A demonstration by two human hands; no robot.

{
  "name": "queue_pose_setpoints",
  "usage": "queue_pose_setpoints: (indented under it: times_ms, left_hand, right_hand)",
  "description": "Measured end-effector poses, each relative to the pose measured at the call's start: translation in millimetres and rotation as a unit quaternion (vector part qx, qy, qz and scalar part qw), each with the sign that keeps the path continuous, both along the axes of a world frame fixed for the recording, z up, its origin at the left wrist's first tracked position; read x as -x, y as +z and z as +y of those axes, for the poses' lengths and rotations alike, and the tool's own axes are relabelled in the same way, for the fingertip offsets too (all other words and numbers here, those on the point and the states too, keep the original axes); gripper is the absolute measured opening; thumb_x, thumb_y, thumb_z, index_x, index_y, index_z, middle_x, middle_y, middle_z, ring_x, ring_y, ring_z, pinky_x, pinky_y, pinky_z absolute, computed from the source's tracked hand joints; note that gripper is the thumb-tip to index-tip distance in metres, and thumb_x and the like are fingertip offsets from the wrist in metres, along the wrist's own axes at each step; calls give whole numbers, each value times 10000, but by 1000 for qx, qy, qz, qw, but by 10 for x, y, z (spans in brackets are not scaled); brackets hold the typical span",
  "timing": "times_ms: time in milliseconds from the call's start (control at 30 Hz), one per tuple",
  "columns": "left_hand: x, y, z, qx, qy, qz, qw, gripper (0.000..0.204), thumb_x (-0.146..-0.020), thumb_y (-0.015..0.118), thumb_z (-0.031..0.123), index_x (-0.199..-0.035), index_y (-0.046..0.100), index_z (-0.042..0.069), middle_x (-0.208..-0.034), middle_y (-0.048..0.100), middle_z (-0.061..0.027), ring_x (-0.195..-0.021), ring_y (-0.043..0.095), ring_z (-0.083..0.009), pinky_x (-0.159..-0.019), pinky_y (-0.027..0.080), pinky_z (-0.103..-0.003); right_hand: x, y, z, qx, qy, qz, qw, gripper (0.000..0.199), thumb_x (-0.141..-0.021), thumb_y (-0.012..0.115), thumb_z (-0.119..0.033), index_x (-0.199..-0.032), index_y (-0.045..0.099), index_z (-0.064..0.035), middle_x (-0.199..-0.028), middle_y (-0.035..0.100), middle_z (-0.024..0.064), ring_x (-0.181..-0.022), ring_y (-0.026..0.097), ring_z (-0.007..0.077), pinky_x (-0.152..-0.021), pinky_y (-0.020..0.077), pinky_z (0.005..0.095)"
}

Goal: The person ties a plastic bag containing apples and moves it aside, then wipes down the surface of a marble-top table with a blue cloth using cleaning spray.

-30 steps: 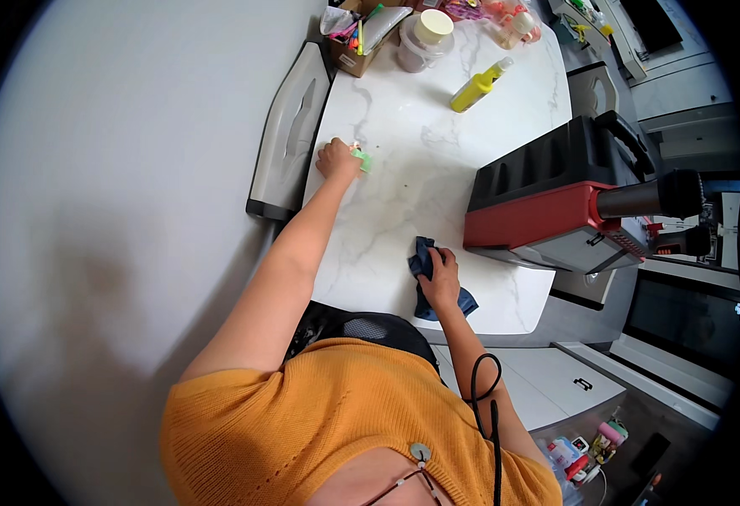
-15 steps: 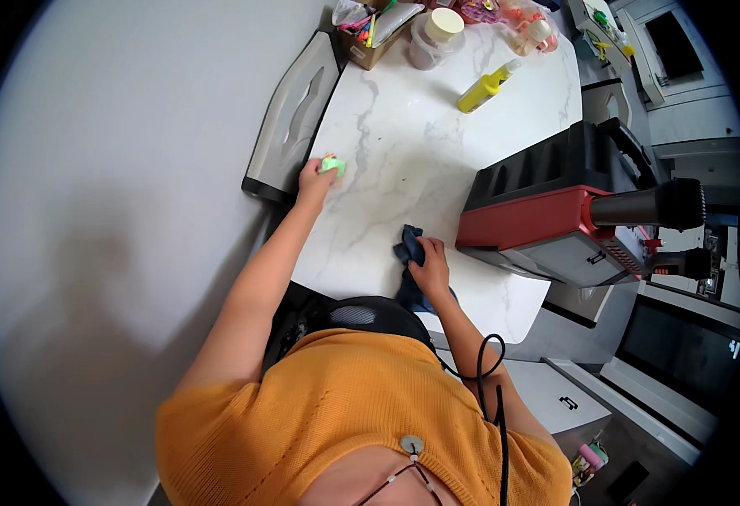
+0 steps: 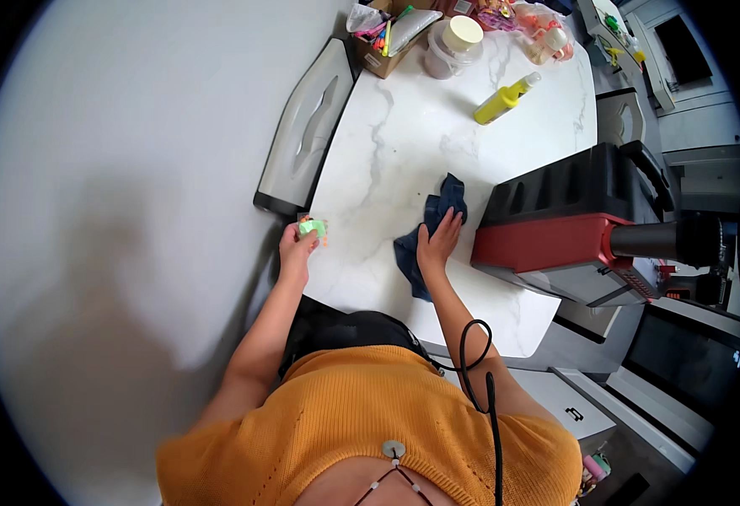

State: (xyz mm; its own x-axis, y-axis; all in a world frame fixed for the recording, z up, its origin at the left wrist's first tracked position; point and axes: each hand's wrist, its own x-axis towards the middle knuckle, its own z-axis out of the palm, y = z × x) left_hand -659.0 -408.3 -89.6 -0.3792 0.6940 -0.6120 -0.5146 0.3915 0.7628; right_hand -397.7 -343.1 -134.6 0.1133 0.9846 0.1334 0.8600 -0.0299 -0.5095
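Note:
In my left hand (image 3: 294,251), at the table's left edge, is a small light-green piece with orange bits (image 3: 312,228); the fingers are closed on it and its exact kind cannot be made out. My right hand (image 3: 439,244) lies flat on a dark blue cloth (image 3: 410,253), fingers stretched out and thumb apart. The cloth is crumpled and spreads out on both sides of the hand, on the white marbled table (image 3: 370,202).
Right of the cloth stands a large red and black speaker box (image 3: 547,223) with a microphone (image 3: 656,240) at its side. Farther back are a yellow spray bottle (image 3: 498,104), a lidded clear tub (image 3: 447,61) and a cardboard box of pens (image 3: 378,61). A grey chair (image 3: 302,135) borders the left.
My left hand has drawn back toward me with the green piece. My right hand has moved forward and flattened; the bunched cloth is now more spread out and farther forward.

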Motion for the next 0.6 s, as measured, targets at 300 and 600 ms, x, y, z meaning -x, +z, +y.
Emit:
queue_pose_setpoints:
  times_ms: [300, 600]
  left_hand:
    - [295, -250, 30, -50, -62, -90, 993, 230, -837, 536, 57, -1064, 497, 44, -1046, 564, -67, -961, 536, -145, -832, 425, -283]
    - [391, -286, -53, 11, -8, -159, 987, 275, -863, 490, 50, -1136, 462, 70, -1121, 525, -73, -1008, 532, -195, -898, 416, -339]
  right_hand:
    - [409, -23, 765, -91, 124, -48, 987, 534, -738, 522, -43, -1252, 379, -20, -1300, 378, 200, -1212, 336, 369, -986, 283, 447]
    - [407, 77, 1092, -69, 275, 18, 959, 507, -637, 502, 52, -1128, 517, -71, -1232, 470, 141, -1175, 392, 341, -967, 320, 419]
